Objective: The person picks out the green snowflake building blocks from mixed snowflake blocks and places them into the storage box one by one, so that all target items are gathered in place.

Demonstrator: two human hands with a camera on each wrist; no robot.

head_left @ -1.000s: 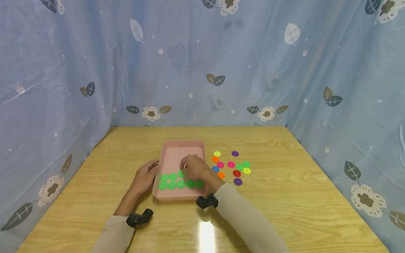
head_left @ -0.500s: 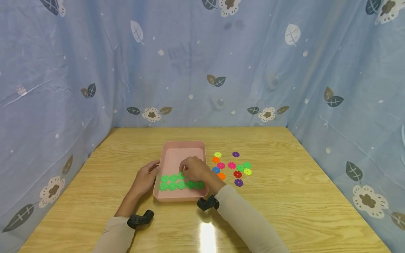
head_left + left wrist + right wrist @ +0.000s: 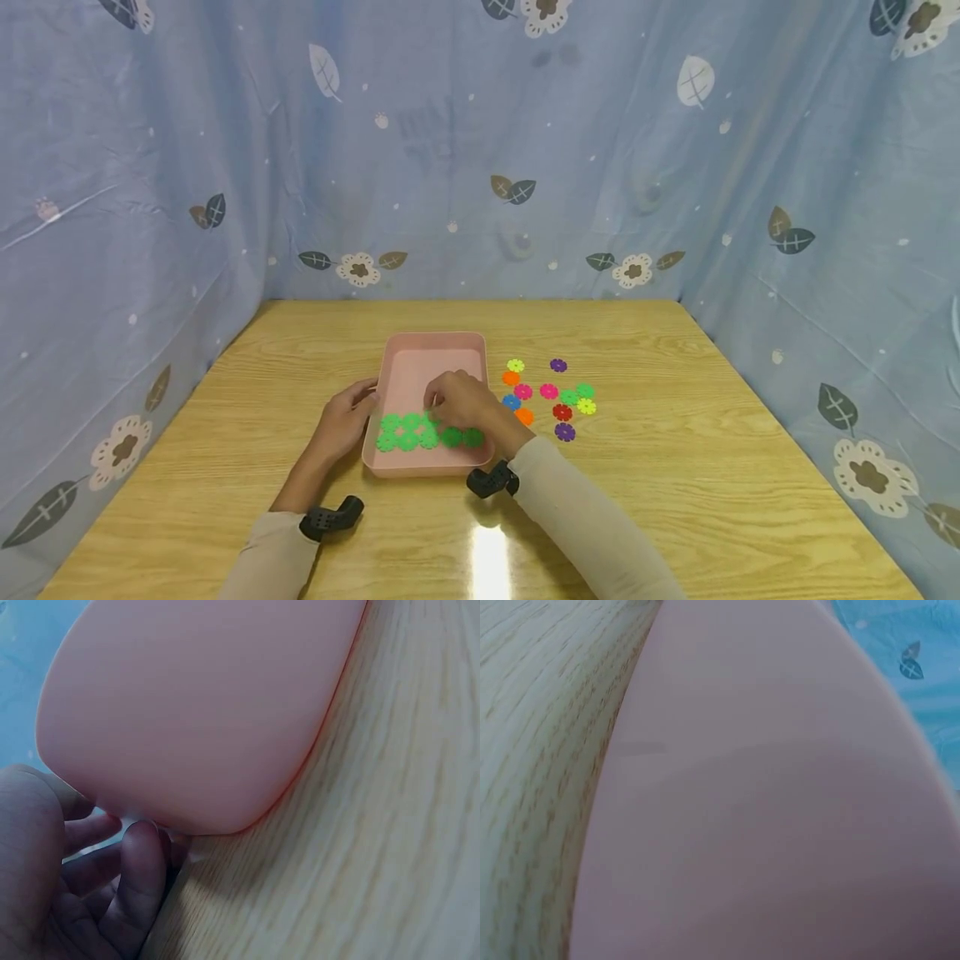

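A pink tray (image 3: 431, 350) stands on the table, its near half lined with two rows of green flower-shaped plastic discs (image 3: 408, 439). Reaching in over the right side, my right hand (image 3: 463, 398) pinches a green disc (image 3: 429, 416) low in the far row; the fingers partly cover it. My left hand (image 3: 345, 417) holds the tray's left side from outside, and the left wrist view has its curled fingers (image 3: 141, 859) against the tray wall. Only the tray's outer wall (image 3: 765, 795) shows in the right wrist view, with the right hand out of frame.
Right of the tray lie loose discs: orange (image 3: 524, 416), blue (image 3: 512, 402), pink (image 3: 549, 391), red (image 3: 562, 412), purple (image 3: 565, 432), yellow (image 3: 587, 407) and green (image 3: 569, 397). A patterned blue curtain (image 3: 450, 150) surrounds the wooden table (image 3: 675, 467).
My right hand stays low over the same green disc, its fingertips shifting only slightly to the left. The left hand and the tray keep their places.
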